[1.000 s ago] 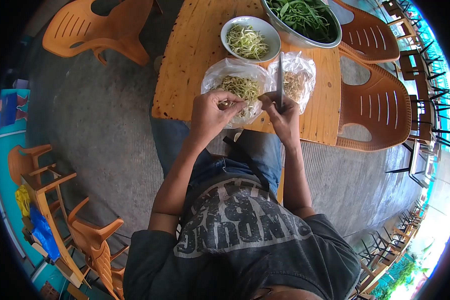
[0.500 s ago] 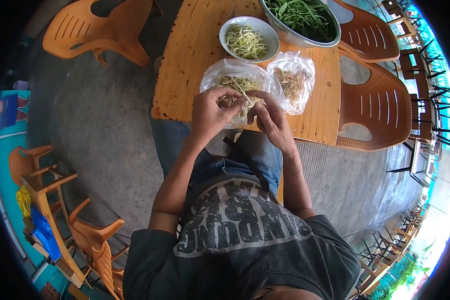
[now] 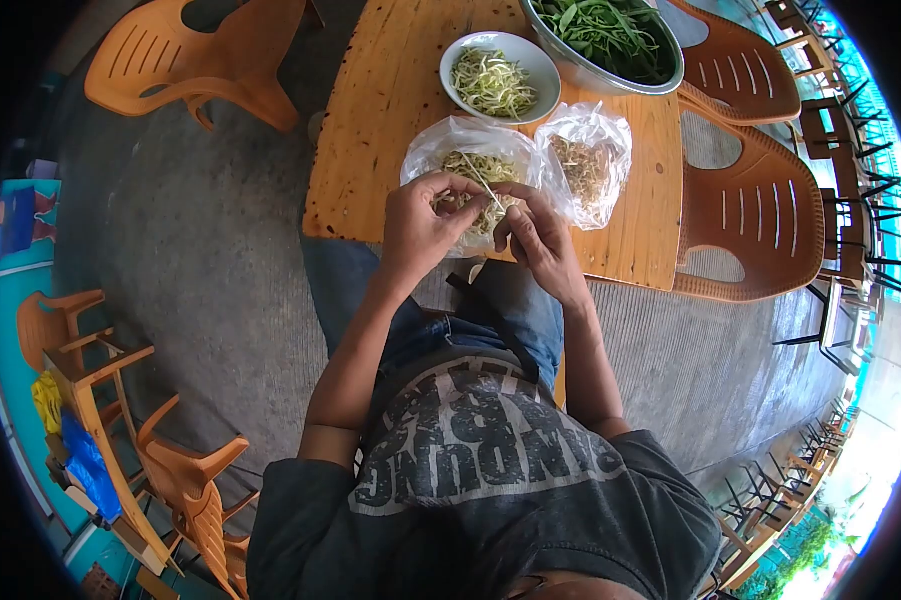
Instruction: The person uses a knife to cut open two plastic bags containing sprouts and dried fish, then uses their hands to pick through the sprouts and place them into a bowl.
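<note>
A single thin bean sprout (image 3: 486,181) is stretched between my two hands. My left hand (image 3: 432,222) pinches it between thumb and fingertips. From the other side, the thumb and curled fingers of my right hand (image 3: 538,236) are closed on its lower end. Beneath the hands lies an open clear plastic bag of bean sprouts (image 3: 470,165), partly hidden by my fingers. To its right, a second plastic bag (image 3: 584,170) holds thin brownish scraps. Just behind the bags is a white bowl (image 3: 452,88) with pale bean sprouts in it.
A large metal basin (image 3: 610,80) of green leaves stands at the back right of the wooden table (image 3: 380,100). Brown plastic chairs (image 3: 755,215) line the table's right side. An orange chair (image 3: 185,60) stands on the floor to the left.
My hands stay almost in place, with the sprout still between them. The fingers of my right hand have shifted very slightly.
</note>
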### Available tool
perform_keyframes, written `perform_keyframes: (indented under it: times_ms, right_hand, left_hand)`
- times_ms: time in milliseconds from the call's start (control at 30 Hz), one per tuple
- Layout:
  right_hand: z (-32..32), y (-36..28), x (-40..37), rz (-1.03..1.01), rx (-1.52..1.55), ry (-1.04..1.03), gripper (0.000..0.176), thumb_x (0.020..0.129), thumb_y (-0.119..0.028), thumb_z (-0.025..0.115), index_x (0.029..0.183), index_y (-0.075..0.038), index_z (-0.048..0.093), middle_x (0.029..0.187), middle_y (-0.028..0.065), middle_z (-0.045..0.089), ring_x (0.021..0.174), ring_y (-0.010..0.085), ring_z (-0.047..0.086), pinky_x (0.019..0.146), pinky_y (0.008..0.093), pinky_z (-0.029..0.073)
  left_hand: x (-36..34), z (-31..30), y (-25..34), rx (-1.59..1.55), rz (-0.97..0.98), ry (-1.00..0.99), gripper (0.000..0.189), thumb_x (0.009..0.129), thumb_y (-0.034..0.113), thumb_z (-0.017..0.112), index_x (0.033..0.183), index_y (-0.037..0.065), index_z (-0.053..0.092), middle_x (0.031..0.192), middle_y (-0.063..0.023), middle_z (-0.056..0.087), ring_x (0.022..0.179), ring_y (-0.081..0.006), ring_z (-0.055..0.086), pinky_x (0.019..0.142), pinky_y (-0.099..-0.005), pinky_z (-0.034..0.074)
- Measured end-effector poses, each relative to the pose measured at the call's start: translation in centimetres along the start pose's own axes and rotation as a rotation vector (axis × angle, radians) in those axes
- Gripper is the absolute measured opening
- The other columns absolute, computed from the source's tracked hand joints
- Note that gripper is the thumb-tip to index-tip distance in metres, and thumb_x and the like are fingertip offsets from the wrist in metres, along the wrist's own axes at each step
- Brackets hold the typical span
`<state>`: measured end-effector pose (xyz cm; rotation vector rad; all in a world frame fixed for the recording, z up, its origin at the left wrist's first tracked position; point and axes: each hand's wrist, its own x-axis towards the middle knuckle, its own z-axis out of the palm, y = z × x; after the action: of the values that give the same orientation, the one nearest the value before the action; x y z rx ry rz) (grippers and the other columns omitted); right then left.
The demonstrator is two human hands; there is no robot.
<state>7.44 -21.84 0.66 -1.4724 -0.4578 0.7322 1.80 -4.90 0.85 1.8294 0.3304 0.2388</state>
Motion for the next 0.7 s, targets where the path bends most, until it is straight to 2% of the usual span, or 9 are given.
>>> perform_keyframes:
  times_ms: [267,600,667,700]
  right_hand:
    - [0.1,0.4,0.2,-0.014,-0.002,0.025,0.033,0.099,-0.025,0.049,0.125,-0.005,0.049,0.075,0.0002,0.055,0.071,0.0056,0.050,0.063,0.0197,0.039]
    - [-0.1,0.7,0.3,-0.001,-0.019,0.080,0.029,0.098,-0.025,0.051,0.118,-0.005,0.052,0.071,-0.0013,0.052,0.066,0.0044,0.045,0.057,0.0194,0.036]
    - [-0.7,0.6,0.4,-0.047,-0.003,0.195,0.031,0.097,-0.026,0.052,0.120,-0.004,0.052,0.070,-0.0019,0.052,0.064,0.0040,0.044,0.055,0.0193,0.034]
    - [-1.2,0.6,0.4,-0.070,0.005,0.253,0.033,0.097,-0.026,0.053,0.120,-0.003,0.051,0.070,-0.0022,0.051,0.063,0.0037,0.044,0.054,0.0192,0.034]
  left_hand:
    - [0.1,-0.1,-0.3,-0.011,0.004,-0.009,0.010,0.081,0.010,0.071,0.085,0.001,0.069,0.073,-0.0003,0.064,0.065,-0.0040,0.053,0.059,-0.0210,0.045]
    - [-0.2,0.1,0.2,-0.048,-0.030,-0.040,0.010,0.079,0.010,0.072,0.083,0.001,0.068,0.068,0.0037,0.055,0.061,-0.0026,0.045,0.056,-0.0196,0.038]
    - [-0.2,-0.3,-0.3,-0.073,-0.075,-0.047,0.010,0.080,0.010,0.071,0.083,0.002,0.066,0.070,0.0035,0.056,0.064,-0.0026,0.046,0.058,-0.0191,0.038]
    - [-0.2,-0.5,-0.6,-0.193,-0.085,-0.035,0.009,0.080,0.010,0.071,0.083,0.002,0.066,0.071,0.0032,0.057,0.065,-0.0025,0.046,0.059,-0.0187,0.038]
